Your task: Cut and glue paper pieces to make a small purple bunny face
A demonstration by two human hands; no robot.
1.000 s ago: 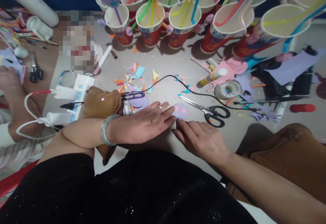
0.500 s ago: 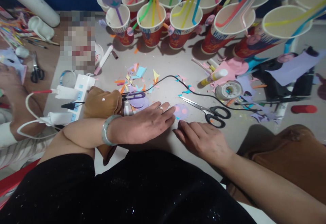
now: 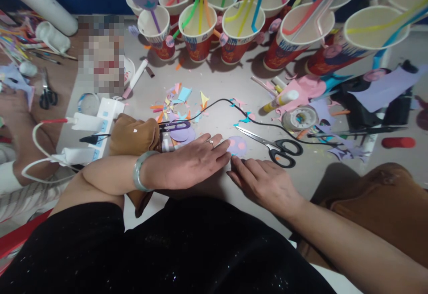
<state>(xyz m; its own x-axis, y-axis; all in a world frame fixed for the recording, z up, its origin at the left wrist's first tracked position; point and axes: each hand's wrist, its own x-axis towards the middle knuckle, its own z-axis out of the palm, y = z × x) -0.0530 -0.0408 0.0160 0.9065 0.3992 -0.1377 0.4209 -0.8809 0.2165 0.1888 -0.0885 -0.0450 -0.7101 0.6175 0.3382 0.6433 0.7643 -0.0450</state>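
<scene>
A: Location of disc [image 3: 237, 147]?

B: Flat on counter [image 3: 214, 77], in the gap ahead of left hand [image 3: 190, 164] and right hand [image 3: 265, 180]. Purple, pink-spotted. Just right of the left fingertips; just beyond the right index tip, on the far side.

A: Nearer hand?

B: Near tie. Left at the left edge, right at the near edge, beside a blue bit [image 3: 234, 155]. Approach lines roughly crosswise: sideways from the left, outward from the right.

A: Grasp, left?

B: Palm down, fingers loosely stretched and slightly spread, nothing seen in the grasp.

A: Right?

B: Fingers bent, thumb and index tips a little apart. View too poor beneath the index tip to tell whether pinching or only pressing the blue bit.

A: Long axis?

B: None to speak of; round in outline. For scissors [image 3: 266, 142], slanted: points toward the far left, close to the disc's far edge; handles out to the right, just beyond the right hand. Apart from both hands.
</scene>
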